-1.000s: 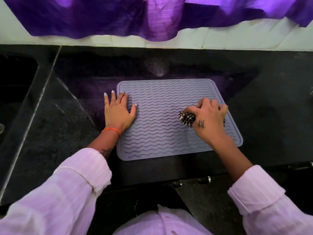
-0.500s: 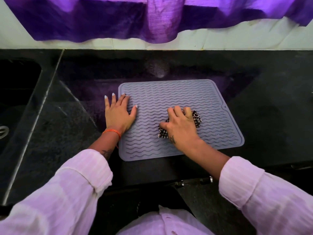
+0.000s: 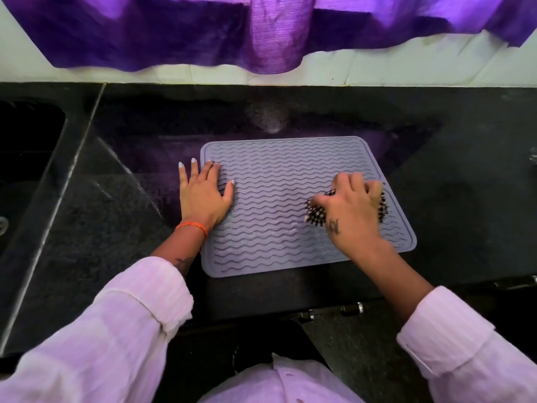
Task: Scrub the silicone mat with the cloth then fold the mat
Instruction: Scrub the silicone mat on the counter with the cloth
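I see the right hand [image 3: 353, 210] gripping the checked cloth [image 3: 316, 212] at the silicone mat's [image 3: 276, 205] 3 o'clock side, left hand [image 3: 203, 196] flat, fingers straight, pressing its 9 o'clock edge.

Matt wavy-ribbed silicone mat [image 3: 279, 205]; glossy speckled stone counter [image 3: 465, 170] (purple reflections).

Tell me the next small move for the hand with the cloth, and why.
Probably sweep the right hand and its checked cloth back across the ridges toward the left hand. The cloth sits near the mat's right edge, the left hand pins the left edge, and the mat lies flat, unfolded.
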